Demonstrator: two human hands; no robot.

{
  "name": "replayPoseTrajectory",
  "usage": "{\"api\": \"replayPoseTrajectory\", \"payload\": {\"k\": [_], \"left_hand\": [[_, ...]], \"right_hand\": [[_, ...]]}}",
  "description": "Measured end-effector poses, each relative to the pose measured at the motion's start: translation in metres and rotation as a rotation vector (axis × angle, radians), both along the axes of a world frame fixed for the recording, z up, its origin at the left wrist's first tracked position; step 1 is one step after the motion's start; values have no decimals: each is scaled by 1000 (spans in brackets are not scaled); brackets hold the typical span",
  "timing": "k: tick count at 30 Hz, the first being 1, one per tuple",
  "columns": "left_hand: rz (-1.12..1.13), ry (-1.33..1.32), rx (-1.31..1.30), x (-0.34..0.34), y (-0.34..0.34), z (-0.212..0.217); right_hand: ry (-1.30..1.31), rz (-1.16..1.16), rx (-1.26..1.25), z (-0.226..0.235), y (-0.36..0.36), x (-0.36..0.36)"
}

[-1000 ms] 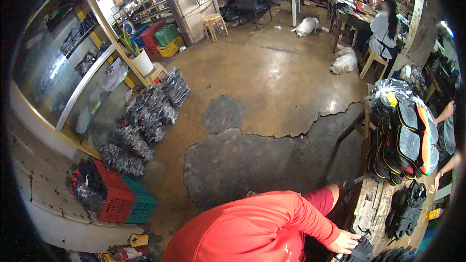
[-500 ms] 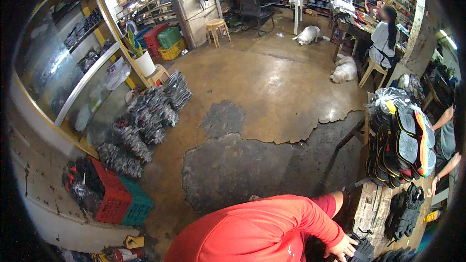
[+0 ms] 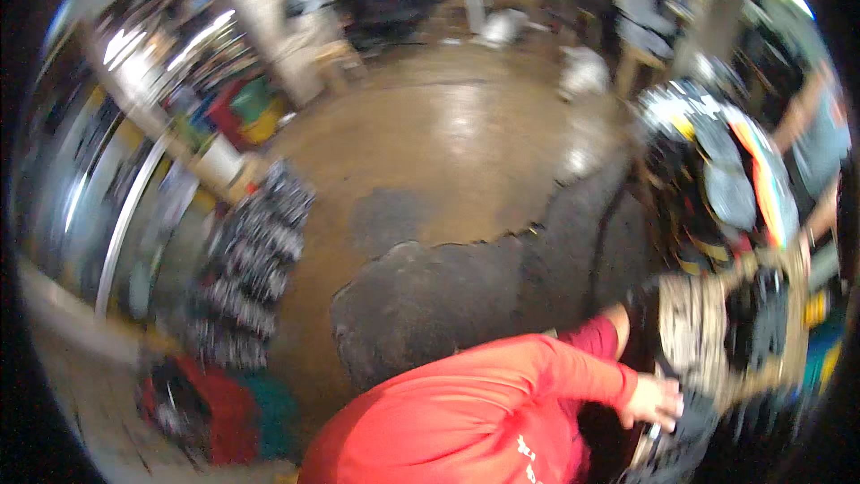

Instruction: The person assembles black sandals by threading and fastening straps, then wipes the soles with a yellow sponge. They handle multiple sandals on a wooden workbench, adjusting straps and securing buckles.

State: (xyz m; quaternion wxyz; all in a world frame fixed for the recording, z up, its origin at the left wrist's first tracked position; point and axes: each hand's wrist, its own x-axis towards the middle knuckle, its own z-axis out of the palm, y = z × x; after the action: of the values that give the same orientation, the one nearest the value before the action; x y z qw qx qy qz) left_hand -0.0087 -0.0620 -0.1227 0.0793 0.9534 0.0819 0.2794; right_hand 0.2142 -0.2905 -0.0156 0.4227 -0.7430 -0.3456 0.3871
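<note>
My left hand (image 3: 654, 401), at the end of a red sleeve (image 3: 582, 375), reaches over the near edge of a wooden workbench (image 3: 692, 327) at lower right. Its fingers look stretched out, though blurred. They lie beside or on a dark grey and black item (image 3: 685, 439), too smeared to name surely. A pale narrow strip (image 3: 643, 450) runs below the hand; I cannot tell whether it is touched. Black strappy sandals (image 3: 760, 318) stand farther along the bench. My right hand is outside the picture.
A tall stack of footwear soles (image 3: 726, 179) stands on the bench's far part. Another person's arm (image 3: 802, 112) shows behind it. Plastic-wrapped bundles (image 3: 251, 269) and a red crate (image 3: 228, 412) stand at left. A white dog (image 3: 582, 72) lies on the floor.
The whole view has swung and blurred, so the room sits farther left and higher. My left hand appears slightly higher and farther right, with its fingers less spread.
</note>
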Motion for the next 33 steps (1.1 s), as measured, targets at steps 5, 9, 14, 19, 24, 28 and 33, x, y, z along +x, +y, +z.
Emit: {"api": "replayPoseTrajectory", "payload": {"k": [5,9,14,19,24,28,33], "left_hand": [[-9,-88,-123,-21,-19,34],[35,122,-70,-22,-26,61],[-6,37,-335,-46,-32,86],[153,-168,-528,-28,-17,87],[464,91,-246,11,-25,66],[434,22,-726,18,-17,53],[195,-109,-1690,16,11,55]], "right_hand": [[714,-287,309,-24,1,-14],[644,-204,306,-21,1,-12],[466,-230,199,8,17,-29],[265,-79,258,14,55,-47],[423,-142,328,-24,104,-78],[106,-309,186,-51,103,-92],[-13,-245,198,-57,99,-87]]}}
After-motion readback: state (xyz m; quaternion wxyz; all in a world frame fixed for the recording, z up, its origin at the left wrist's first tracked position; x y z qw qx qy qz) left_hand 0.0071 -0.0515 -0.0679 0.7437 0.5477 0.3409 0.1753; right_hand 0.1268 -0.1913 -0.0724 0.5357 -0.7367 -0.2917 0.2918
